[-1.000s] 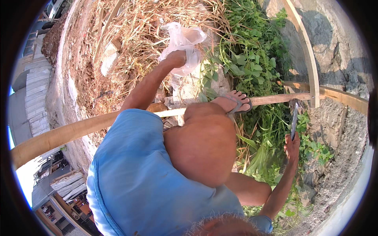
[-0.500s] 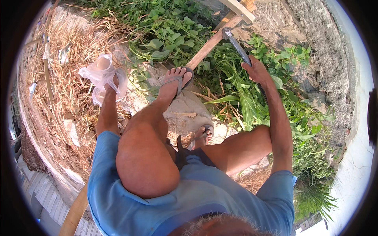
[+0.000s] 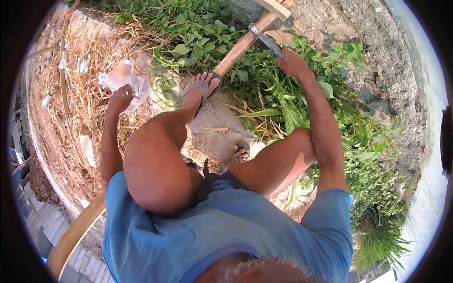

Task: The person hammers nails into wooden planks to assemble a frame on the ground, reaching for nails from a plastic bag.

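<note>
The right hand [image 3: 295, 63] grips the handle of a hammer [image 3: 267, 41], its head at the wooden plank [image 3: 242, 50] far right; whether they touch, I cannot tell. The left hand [image 3: 123, 96], far left, is curled at the thin plastic bag [image 3: 115, 78] above dry straw [image 3: 85, 118]; I cannot tell whether it holds anything. The flip-flop [image 3: 207, 93] is at the plank's near end. A shifting foot could let the plank slip and a blow glance off, while a loosely held bag could spill anything inside
</note>
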`<state>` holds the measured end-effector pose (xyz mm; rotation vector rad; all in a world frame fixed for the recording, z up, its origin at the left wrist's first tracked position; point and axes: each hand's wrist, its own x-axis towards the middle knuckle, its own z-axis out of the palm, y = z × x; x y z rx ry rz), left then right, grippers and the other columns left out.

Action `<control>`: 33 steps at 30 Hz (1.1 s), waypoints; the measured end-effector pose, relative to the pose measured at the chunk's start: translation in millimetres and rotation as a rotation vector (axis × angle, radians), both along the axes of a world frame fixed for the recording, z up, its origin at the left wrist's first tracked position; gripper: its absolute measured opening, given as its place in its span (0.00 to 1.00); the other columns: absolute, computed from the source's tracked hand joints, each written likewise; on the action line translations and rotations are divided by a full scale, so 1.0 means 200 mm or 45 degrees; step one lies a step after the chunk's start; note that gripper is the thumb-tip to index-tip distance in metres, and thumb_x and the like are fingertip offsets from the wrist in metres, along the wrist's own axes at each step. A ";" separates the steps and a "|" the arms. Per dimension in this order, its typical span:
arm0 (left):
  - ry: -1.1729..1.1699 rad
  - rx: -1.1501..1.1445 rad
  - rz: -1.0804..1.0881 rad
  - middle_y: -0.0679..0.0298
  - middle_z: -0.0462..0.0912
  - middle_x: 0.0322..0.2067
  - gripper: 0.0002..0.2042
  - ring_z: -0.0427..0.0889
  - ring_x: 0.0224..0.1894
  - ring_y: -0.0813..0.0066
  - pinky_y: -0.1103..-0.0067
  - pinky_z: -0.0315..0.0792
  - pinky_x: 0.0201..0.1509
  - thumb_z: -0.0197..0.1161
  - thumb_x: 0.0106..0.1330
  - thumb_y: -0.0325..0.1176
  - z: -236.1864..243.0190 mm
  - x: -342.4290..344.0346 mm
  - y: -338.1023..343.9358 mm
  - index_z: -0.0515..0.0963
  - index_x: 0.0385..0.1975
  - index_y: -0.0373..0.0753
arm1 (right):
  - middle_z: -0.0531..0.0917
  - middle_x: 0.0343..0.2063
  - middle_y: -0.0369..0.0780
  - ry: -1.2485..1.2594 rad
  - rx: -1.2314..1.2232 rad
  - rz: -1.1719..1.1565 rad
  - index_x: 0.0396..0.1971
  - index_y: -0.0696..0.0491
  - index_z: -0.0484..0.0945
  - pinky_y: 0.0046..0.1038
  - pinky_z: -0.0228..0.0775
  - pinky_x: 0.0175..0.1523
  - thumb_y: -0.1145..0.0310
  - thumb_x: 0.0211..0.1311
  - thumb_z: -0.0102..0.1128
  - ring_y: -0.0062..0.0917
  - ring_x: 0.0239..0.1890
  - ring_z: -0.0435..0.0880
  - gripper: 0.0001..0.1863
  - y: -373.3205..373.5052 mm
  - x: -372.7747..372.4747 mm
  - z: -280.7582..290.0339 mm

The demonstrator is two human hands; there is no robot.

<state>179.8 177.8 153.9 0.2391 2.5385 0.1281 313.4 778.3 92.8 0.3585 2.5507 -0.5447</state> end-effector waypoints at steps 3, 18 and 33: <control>0.125 0.122 0.193 0.53 0.85 0.30 0.11 0.85 0.31 0.64 0.70 0.78 0.39 0.59 0.63 0.33 0.23 0.24 -0.05 0.80 0.41 0.36 | 0.85 0.43 0.56 -0.048 0.052 0.012 0.51 0.62 0.73 0.48 0.76 0.55 0.60 0.66 0.52 0.51 0.47 0.85 0.22 -0.04 0.04 0.08; 0.322 1.566 0.678 0.67 0.85 0.35 0.12 0.82 0.30 0.82 0.85 0.77 0.33 0.64 0.72 0.35 0.47 0.45 0.90 0.82 0.49 0.35 | 0.86 0.42 0.55 0.006 0.046 -0.077 0.50 0.60 0.75 0.48 0.78 0.52 0.62 0.65 0.53 0.49 0.45 0.87 0.20 0.15 0.16 0.14; -0.075 2.323 0.847 0.60 0.86 0.39 0.14 0.86 0.37 0.74 0.80 0.82 0.42 0.60 0.75 0.36 -1.10 -0.86 2.30 0.80 0.53 0.33 | 0.83 0.31 0.59 -0.025 -0.191 -0.143 0.43 0.60 0.67 0.53 0.72 0.41 0.59 0.69 0.55 0.57 0.34 0.83 0.18 -0.07 -0.26 -0.36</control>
